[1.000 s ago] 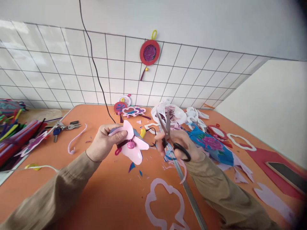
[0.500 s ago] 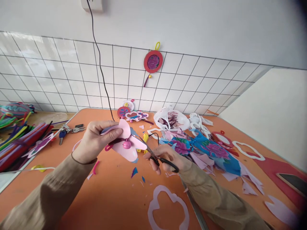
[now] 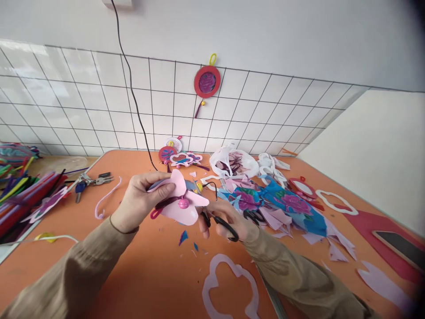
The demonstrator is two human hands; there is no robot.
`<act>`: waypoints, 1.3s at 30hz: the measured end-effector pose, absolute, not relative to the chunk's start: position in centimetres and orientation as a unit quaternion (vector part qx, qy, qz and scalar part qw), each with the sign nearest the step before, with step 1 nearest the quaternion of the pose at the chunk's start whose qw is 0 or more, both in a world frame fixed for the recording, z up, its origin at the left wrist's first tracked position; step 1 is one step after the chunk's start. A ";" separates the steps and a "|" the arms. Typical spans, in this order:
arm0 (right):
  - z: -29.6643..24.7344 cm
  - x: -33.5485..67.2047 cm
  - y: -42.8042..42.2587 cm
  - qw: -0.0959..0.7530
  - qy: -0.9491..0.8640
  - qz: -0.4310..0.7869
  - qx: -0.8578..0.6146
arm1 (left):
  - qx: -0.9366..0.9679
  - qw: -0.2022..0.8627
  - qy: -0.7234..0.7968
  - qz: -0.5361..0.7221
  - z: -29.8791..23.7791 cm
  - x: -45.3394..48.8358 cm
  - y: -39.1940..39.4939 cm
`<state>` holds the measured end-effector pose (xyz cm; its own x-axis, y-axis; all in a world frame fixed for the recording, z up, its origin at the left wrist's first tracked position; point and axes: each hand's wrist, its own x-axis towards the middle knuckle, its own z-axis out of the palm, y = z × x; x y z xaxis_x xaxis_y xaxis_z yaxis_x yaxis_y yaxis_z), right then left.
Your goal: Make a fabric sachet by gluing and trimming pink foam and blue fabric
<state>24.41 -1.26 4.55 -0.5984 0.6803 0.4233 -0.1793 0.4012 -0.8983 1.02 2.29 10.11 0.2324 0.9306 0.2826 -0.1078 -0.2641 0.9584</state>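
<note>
My left hand (image 3: 141,201) pinches a pale pink paper shape (image 3: 181,201) above the orange table (image 3: 139,274). A dark red pipe cleaner and a small pink bell (image 3: 183,204) hang on the shape's front. My right hand (image 3: 229,217) grips black-handled scissors (image 3: 221,223) by the loops. Their blades point left and go under the pink shape, so the tips are hidden. Both sleeves are tan.
Small paper scraps (image 3: 186,239) lie under the hands. A pale cut-out outline (image 3: 229,288) lies near the front. Blue flowered paper (image 3: 285,206) and offcuts pile at the right. Keys (image 3: 88,180) and pipe cleaners (image 3: 23,195) lie left. A red ornament (image 3: 207,82) hangs on the tiled wall.
My right hand swung the scissors down from pointing upward and brought them left, under the pink shape. My left hand kept hold of the shape, shifting it a little.
</note>
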 end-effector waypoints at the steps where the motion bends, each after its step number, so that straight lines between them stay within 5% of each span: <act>1: 4.7 24.3 -1.3 0.416 -0.727 0.517 -0.177 | 0.605 0.506 0.341 0.512 10.0 1.2 2.3; 39: 4.6 23.0 -2.5 0.480 -0.681 0.502 -0.234 | 0.571 0.521 0.376 0.510 8.0 3.1 0.8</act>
<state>22.95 -2.51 4.58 -0.4296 0.8001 0.4188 -0.1633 0.3873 -0.9074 3.11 0.80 8.01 0.1968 0.9617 0.1907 -0.1019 -0.1734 0.9796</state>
